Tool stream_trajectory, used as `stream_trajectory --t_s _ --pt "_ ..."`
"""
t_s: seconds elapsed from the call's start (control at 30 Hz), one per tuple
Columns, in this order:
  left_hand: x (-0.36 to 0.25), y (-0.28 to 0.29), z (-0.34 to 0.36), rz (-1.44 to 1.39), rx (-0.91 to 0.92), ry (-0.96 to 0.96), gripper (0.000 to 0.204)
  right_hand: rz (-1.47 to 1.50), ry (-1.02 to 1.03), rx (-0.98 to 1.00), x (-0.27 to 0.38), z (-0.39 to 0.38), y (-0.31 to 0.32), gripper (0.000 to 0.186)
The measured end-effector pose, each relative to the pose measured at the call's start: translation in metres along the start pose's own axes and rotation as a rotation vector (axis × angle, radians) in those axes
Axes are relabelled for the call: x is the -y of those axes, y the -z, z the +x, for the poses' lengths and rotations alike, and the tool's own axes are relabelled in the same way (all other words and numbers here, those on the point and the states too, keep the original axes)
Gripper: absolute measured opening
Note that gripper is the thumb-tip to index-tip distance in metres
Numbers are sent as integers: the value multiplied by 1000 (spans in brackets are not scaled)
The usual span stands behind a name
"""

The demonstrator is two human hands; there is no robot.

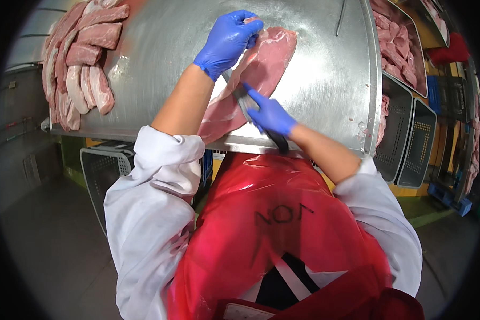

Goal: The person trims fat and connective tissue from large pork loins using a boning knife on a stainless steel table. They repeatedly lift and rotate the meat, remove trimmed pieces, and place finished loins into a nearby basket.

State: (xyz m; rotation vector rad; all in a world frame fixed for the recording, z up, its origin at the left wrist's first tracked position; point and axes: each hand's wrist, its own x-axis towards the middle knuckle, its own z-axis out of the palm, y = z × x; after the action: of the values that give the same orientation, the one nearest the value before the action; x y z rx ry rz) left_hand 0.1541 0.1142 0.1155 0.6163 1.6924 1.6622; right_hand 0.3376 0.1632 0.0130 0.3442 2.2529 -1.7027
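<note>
A long piece of pale pink raw meat (269, 61) lies slantwise on the steel table, reaching to its near edge. My left hand (229, 42), in a blue glove, is closed at the meat's far end and pinches a thin strip of it. My right hand (272, 114), also in a blue glove, is wrapped round a knife (277, 141) with a black handle. Its blade points away to the upper left, along the left side of the meat, and is partly smeared by motion. The blade's edge against the meat cannot be made out.
Several meat pieces (88, 58) are piled at the table's left. Past the right edge of the steel table (325, 80) stand a metal tray of meat (397, 48) and grey crates (397, 128). A thin metal rod (340, 18) lies at the far right. Another grey crate (104, 165) stands below left.
</note>
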Motion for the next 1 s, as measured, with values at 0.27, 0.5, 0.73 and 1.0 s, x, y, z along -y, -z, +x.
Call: stream_trajectory --t_s 0.27,0.5,0.73,1.0 --pt "-51 35 -44 -34 -31 -185 18 -77 217 18 -16 -59 -53 65" --pt "-99 46 -91 -104 -74 -284 13 -49 137 -36 28 -14 -92 69" --pt "-142 77 -127 -528 5 -328 7 -255 127 -56 42 4 -118 67" --pt "-184 83 -143 -521 116 -402 5 20 74 186 49 -42 -146 71"
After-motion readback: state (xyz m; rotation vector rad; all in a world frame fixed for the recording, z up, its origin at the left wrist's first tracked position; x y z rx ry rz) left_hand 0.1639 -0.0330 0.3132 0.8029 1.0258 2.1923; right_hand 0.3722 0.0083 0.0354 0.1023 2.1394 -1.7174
